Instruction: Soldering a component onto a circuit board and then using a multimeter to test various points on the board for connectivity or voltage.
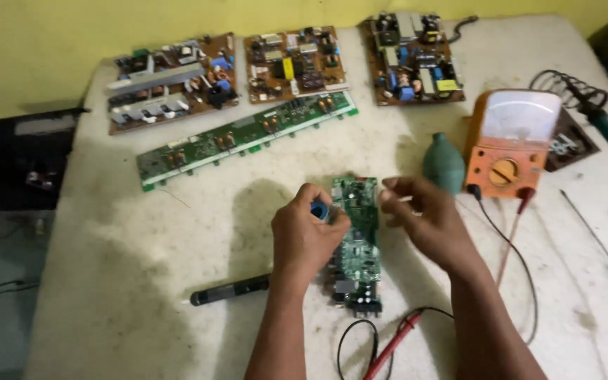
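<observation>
A white, stained tabletop (pixel 142 281) is seen from above, with two bare forearms reaching in from 6 o'clock. Nearest, at 6 o'clock, red and black probe leads (pixel 388 345) are coiled by the edge. At 8 o'clock a dark pen-shaped tool (pixel 230 290) is laid flat.

At the centre a small green board (pixel 357 246) is laid lengthwise on the tabletop, between the two hands. The left hand (pixel 307 236) is curled over the board's left edge, with a small blue roll (pixel 319 210) pinched between thumb and fingers. The right hand (pixel 423 218) is held just right of the board's far end, its thumb and forefinger pressed together on something thin and pale; what it is cannot be told.

Just beyond the right hand, at 1 o'clock, a teal bulb blower (pixel 443 163) is seen, and beside it an orange meter (pixel 511 144) with a white dial face. At 3 o'clock a thin screwdriver (pixel 592 236) is laid, and further at 2 o'clock a soldering-iron stand (pixel 571 88).

Toward 11 o'clock a long green strip board (pixel 248 137) is set slantwise. Along the far edge, against a yellow wall (pixel 177 21), three brown boards are lined up: left (pixel 170 81), middle (pixel 295 63), right (pixel 411 60).
</observation>
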